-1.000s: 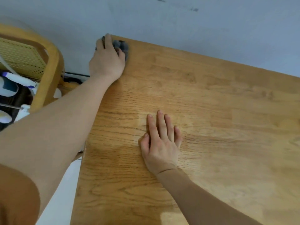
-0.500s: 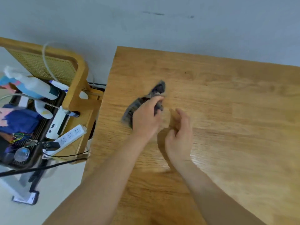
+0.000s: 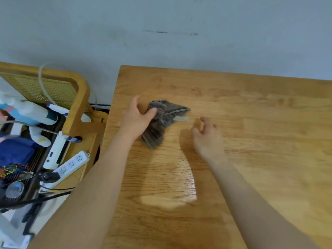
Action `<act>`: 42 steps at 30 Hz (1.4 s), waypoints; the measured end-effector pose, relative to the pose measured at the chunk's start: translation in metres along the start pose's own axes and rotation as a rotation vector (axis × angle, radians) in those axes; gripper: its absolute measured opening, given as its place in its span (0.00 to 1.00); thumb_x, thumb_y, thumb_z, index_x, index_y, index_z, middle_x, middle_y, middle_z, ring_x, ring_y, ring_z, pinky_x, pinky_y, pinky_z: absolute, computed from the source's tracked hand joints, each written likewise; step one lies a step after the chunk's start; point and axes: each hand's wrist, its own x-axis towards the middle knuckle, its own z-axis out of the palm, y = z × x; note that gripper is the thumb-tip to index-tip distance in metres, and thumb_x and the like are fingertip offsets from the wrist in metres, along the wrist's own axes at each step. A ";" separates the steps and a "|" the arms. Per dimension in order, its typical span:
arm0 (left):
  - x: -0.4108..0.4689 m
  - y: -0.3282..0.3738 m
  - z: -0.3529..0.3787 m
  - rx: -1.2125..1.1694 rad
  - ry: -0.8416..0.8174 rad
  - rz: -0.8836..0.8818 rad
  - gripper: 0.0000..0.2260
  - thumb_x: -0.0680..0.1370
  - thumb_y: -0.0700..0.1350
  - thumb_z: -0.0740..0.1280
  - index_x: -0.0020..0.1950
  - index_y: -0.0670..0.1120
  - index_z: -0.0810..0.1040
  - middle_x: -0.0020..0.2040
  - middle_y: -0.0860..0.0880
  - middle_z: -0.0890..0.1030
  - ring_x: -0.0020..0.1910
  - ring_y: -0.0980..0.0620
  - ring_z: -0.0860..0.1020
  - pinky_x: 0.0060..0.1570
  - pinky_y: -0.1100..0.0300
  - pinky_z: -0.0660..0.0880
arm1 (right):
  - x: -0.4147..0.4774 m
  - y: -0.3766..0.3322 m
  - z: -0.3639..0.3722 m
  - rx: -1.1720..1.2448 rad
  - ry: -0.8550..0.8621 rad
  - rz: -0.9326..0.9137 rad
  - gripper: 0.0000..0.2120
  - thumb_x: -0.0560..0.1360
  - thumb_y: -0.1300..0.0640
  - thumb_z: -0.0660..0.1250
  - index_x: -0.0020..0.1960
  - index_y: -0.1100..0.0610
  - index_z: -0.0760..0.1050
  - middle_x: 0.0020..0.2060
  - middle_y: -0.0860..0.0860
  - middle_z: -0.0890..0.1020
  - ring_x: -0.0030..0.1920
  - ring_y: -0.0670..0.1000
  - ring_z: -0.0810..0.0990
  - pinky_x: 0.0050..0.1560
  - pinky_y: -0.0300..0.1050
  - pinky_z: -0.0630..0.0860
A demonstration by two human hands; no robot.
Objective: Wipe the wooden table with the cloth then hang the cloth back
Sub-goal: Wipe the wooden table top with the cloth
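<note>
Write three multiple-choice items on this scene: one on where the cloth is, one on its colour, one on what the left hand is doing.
1. Where is the cloth?
A. on the wooden table, near its left edge
B. on the chair
C. hanging on the wall

2. What colour is the cloth?
A. bright yellow
B. dark grey
C. white

3. What is the left hand doing?
A. lying flat on bare wood
B. gripping the spray bottle
C. holding the cloth at its left side

Answers: 1 A, the cloth lies bunched on the tabletop. 2 B, its fabric is dark grey with a pale tag. 3 C, the thumb presses into the cloth, while the right hand hovers beside it.
</note>
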 end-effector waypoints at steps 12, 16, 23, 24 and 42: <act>-0.002 -0.072 0.011 0.654 0.205 0.305 0.25 0.80 0.50 0.48 0.77 0.45 0.57 0.78 0.47 0.57 0.77 0.49 0.53 0.75 0.49 0.49 | 0.065 -0.082 0.122 -0.490 0.047 -0.520 0.30 0.81 0.43 0.48 0.79 0.53 0.46 0.79 0.59 0.48 0.78 0.58 0.43 0.77 0.56 0.42; 0.030 -0.049 0.014 0.637 0.157 0.292 0.26 0.81 0.50 0.46 0.78 0.45 0.50 0.79 0.48 0.52 0.78 0.51 0.47 0.76 0.51 0.44 | 0.132 -0.119 0.120 -0.514 0.097 -0.580 0.28 0.80 0.42 0.50 0.78 0.48 0.55 0.78 0.56 0.54 0.78 0.58 0.48 0.77 0.57 0.45; 0.042 -0.042 0.019 0.725 0.168 0.256 0.29 0.77 0.52 0.46 0.78 0.44 0.54 0.79 0.45 0.55 0.77 0.47 0.51 0.75 0.45 0.51 | 0.199 -0.202 0.149 -0.578 0.048 -0.730 0.21 0.79 0.42 0.51 0.67 0.50 0.70 0.55 0.54 0.79 0.53 0.59 0.78 0.51 0.53 0.72; 0.044 -0.042 0.019 0.719 0.182 0.252 0.28 0.77 0.52 0.48 0.77 0.43 0.57 0.78 0.45 0.58 0.77 0.46 0.55 0.74 0.45 0.54 | 0.202 -0.215 0.156 -0.576 0.025 -0.724 0.20 0.80 0.42 0.52 0.63 0.51 0.72 0.48 0.53 0.79 0.47 0.57 0.78 0.41 0.48 0.70; 0.047 -0.049 0.025 0.764 0.263 0.275 0.26 0.79 0.50 0.49 0.76 0.43 0.60 0.77 0.46 0.61 0.76 0.48 0.56 0.74 0.47 0.52 | 0.246 -0.074 -0.008 -0.680 0.253 -0.226 0.31 0.80 0.37 0.48 0.50 0.60 0.79 0.49 0.62 0.82 0.49 0.63 0.80 0.43 0.51 0.72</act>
